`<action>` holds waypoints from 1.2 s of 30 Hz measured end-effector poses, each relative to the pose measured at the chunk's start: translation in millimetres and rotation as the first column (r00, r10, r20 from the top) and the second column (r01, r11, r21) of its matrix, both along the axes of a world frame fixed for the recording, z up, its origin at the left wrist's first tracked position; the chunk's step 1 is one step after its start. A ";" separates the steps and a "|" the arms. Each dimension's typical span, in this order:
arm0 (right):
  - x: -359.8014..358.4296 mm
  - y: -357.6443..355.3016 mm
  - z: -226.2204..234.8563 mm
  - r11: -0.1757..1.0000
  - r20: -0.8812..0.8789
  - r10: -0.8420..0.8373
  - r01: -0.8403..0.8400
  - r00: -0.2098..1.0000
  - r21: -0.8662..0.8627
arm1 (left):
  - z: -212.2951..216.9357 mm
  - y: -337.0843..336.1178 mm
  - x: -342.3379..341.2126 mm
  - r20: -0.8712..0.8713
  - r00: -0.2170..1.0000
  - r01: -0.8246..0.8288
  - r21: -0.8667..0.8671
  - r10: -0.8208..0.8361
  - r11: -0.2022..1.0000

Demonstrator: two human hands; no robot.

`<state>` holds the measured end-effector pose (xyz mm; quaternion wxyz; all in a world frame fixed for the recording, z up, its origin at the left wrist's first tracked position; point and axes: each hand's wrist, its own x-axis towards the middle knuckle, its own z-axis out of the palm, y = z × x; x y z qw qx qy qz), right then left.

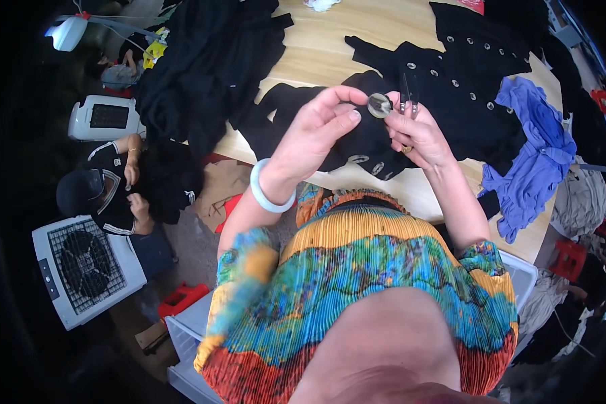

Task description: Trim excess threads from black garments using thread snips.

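Observation:
A large round button (380, 106), shiny with a dark rim, is pinched between thumb and forefinger of my right hand (417, 131). A dark two-pronged tool with metal bits, like thread snips (409, 91), sticks up from the same hand. My left hand (323, 121) is curled beside the button, its forefinger tip close to the rim. Whatever lies between its thumb and forefinger is too small to make out. Beneath both hands a black garment (357, 145) spreads over the table, with more shiny buttons (377, 168) along its near edge.
Black garments with buttons (478, 67) cover the pale wooden table (330, 40). A purple-blue cloth (528, 155) hangs over its right edge. A dark cloth heap (209, 67) lies at left. Beyond it, a person in black (104, 182) sits near a grey fan unit (87, 266).

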<state>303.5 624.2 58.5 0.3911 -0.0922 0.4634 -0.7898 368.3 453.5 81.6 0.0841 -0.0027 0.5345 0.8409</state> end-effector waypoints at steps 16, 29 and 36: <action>2.4 1.8 -24.6 0.998 -0.040 0.002 0.000 0.999 0.058 | -35.2 20.7 -3.3 -0.483 0.851 -0.484 -0.563 0.208 0.670; 5.2 5.7 -23.1 0.884 -0.398 -0.070 0.242 0.915 0.400 | -36.2 7.7 -4.4 0.119 0.993 0.013 -0.318 0.026 0.948; 29.0 29.7 12.6 0.848 -0.551 0.113 0.208 0.827 0.487 | -43.5 15.4 -15.4 0.130 0.991 -0.036 0.018 0.033 0.999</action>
